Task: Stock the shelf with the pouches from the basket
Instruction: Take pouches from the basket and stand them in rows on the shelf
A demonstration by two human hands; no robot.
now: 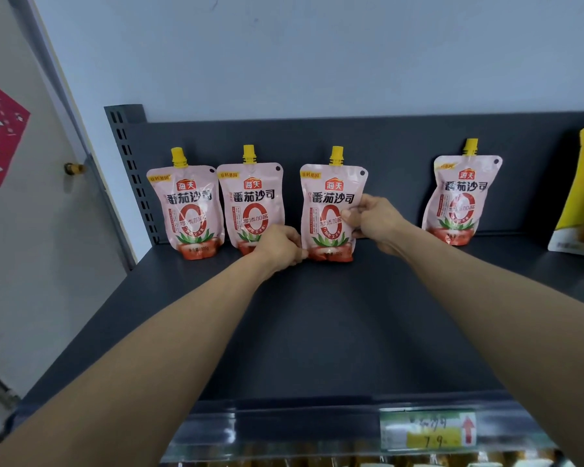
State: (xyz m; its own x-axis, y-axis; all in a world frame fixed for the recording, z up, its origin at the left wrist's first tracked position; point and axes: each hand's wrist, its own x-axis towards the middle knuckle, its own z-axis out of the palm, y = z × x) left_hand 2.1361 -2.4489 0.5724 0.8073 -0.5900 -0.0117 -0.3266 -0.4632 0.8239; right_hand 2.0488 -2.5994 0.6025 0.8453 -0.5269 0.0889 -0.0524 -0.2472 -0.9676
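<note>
Several pink tomato-sauce pouches with yellow spouts stand upright against the back panel of the dark grey shelf. The third pouch is held by both hands: my left hand pinches its lower left corner and my right hand grips its right edge at mid height. Two more pouches stand to its left, the far-left pouch and the second pouch. A fourth pouch stands apart at the right. The basket is out of view.
A yellow package stands at the shelf's far right. A slotted upright bounds the shelf on the left, beside a door. A price tag sits on the front rail. A wide gap lies between the third and fourth pouches.
</note>
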